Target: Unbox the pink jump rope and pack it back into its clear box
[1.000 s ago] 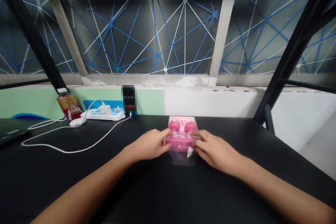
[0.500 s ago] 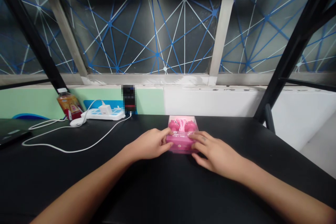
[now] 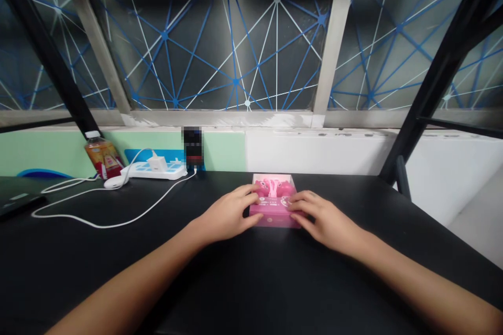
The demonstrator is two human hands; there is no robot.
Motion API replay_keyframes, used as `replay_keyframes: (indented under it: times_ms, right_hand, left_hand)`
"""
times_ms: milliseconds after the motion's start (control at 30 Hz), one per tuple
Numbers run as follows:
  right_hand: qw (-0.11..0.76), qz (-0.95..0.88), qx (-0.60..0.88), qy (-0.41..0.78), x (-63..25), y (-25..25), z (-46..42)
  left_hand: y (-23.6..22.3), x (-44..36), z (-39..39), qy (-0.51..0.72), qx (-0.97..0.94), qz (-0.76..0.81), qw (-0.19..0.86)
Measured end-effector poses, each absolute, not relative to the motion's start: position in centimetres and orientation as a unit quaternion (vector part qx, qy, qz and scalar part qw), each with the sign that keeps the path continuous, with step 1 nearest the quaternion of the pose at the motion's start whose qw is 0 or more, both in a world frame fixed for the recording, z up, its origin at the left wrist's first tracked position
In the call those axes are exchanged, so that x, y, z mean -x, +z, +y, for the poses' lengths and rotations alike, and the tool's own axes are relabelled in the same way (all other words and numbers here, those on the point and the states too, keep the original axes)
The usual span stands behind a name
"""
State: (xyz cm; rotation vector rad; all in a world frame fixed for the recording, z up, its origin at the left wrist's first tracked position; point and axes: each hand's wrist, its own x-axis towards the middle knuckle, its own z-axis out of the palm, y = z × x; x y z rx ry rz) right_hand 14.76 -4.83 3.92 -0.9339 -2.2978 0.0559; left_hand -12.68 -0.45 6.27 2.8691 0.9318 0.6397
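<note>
A pink box [image 3: 271, 209] with a clear front edge lies on the black table [image 3: 251, 282], close to the wall. Two rounded pink pieces [image 3: 285, 189] with a paler strip between them show in its far half; their exact kind is unclear. White print runs over its near half. My left hand [image 3: 231, 212] holds the box's left side, fingers on the top and thumb at the near left corner. On the opposite side my right hand [image 3: 324, 220] grips it, fingertips on the top and thumb at the near right edge.
At the back left stand a drink bottle [image 3: 104, 156], a white power strip [image 3: 135, 170] with a plugged-in charger [image 3: 157, 163], and a black phone-like device [image 3: 194, 149]. A white cable [image 3: 118, 224] loops over the table. Black frame posts [image 3: 424, 84] rise at both sides.
The fingers of both hands have shifted on the box, and my right thumb has come up against its near right edge. The box has hardly moved.
</note>
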Motion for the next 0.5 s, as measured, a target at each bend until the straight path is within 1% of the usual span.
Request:
replay_keyframes:
  times_ms: [100,233,500]
  right_hand:
    - [0.322,-0.879,0.35,0.027,-14.76,4.08,-4.83]
    - [0.313,-0.879,0.359,0.026,-14.57,4.21,-5.14]
    - [0.29,-0.884,0.367,-0.003,-14.57,4.19,-5.34]
  left_hand:
    - [6.12,12.82,-0.31,0.208,-0.932,0.293,0.052]
    - [6.22,12.94,-0.38,0.206,-0.934,0.288,0.054]
    - [6.61,12.54,-0.94,0.189,-0.944,0.27,0.006]
